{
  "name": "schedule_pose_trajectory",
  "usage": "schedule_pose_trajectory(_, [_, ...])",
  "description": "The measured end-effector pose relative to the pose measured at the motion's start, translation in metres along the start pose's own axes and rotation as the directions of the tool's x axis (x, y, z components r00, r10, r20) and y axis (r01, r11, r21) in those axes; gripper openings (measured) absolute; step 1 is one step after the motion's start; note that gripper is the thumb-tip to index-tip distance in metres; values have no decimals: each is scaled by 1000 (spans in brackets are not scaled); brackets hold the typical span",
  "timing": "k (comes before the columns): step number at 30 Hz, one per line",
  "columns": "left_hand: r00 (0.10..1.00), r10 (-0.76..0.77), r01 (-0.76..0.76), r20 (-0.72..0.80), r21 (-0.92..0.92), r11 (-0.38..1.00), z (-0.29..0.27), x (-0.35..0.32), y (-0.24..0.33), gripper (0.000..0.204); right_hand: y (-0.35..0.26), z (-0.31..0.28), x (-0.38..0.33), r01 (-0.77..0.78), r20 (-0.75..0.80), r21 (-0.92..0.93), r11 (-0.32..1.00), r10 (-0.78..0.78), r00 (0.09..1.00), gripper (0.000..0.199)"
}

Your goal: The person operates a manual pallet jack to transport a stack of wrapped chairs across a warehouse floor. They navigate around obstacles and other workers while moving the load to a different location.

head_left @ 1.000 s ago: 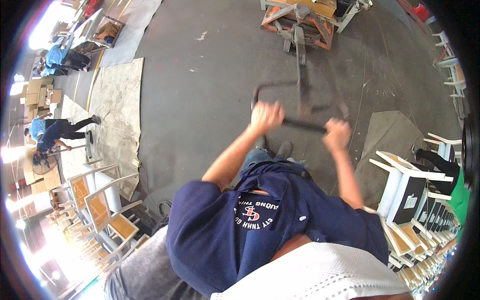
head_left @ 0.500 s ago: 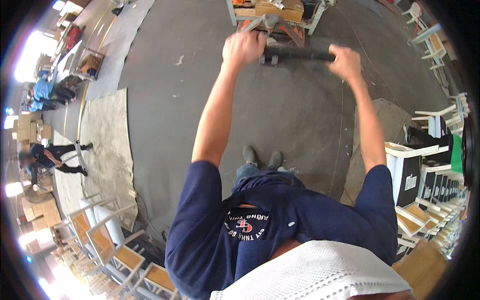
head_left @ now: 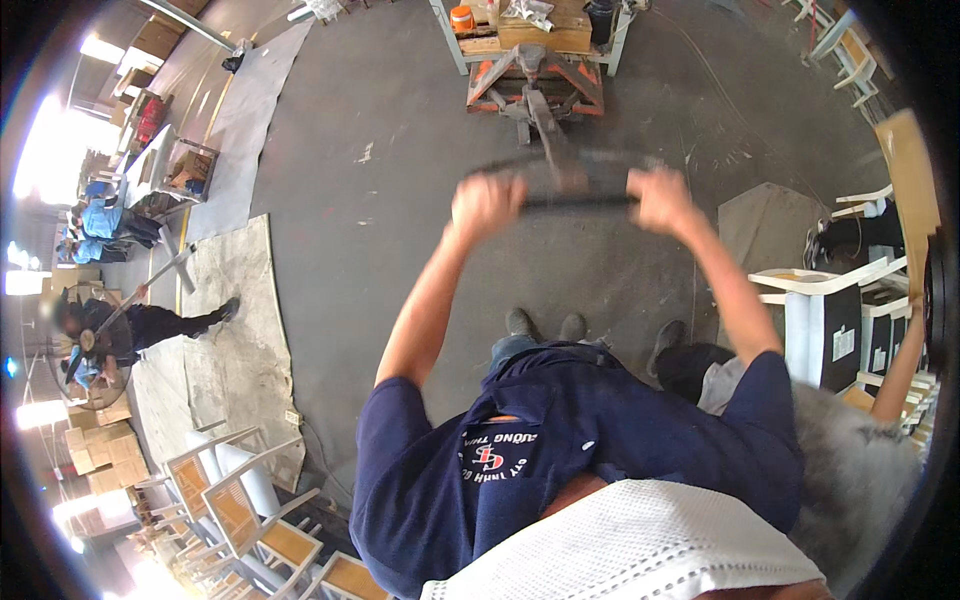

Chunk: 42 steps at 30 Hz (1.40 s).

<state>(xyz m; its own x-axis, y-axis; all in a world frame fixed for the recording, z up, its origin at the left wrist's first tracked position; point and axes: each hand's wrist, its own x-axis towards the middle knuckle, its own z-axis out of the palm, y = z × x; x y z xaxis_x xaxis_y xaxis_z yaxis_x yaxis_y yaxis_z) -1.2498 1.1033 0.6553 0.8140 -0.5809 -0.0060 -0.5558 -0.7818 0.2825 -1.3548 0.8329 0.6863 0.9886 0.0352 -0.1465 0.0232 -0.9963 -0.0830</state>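
Observation:
My left hand (head_left: 488, 205) and my right hand (head_left: 660, 200) are wrapped round the two ends of a pallet jack's black handle (head_left: 580, 203), with both arms stretched forward. Motion blurs the handle. From its middle the grey shaft (head_left: 547, 125) runs away from me to the orange-red pallet jack base (head_left: 483, 88). Over that base stands a light-framed table or cart (head_left: 448, 35), bearing a wooden box (head_left: 560, 32), an orange container (head_left: 462, 17) and a crumpled clear bag (head_left: 528, 12).
Close on my right is a co-worker in grey (head_left: 850, 490), one arm reaching toward stacked white chairs (head_left: 815, 285) and a brown board (head_left: 908, 180). Wooden chairs (head_left: 225, 500) stand at lower left. Beyond a floor mat's edge (head_left: 270, 330), a person in dark clothes (head_left: 160, 325) carries a long pole-like thing.
The handle and both hands have come closer to me, and more of the pallet jack shows. A co-worker has appeared at my right, and the person at left has shifted.

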Motion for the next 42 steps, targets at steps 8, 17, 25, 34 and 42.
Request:
schedule_pose_trajectory(8, [978,-111,105,-175,-46,993,-14,21,-2,37,-5,3,11,-24,-418,-6,1000,19,908,19])
schedule_pose_trajectory(17, [847,74,-42,527,-74,996,161,-97,-23,53,-32,121,-65,24,525,267,963,-167,835,44])
schedule_pose_trajectory(25, [886,-3,-15,-463,-34,999,-74,90,-5,51,-3,-90,50,-43,-410,-29,999,27,912,19])
schedule_pose_trajectory(34, [992,123,-123,31,8,992,272,-189,-39,49,-56,238,-126,-14,208,81,997,-3,978,35])
schedule_pose_trajectory(42, [994,-25,17,-108,-76,997,-26,8,-1,50,-8,-16,1,-35,-220,10,999,37,975,27])
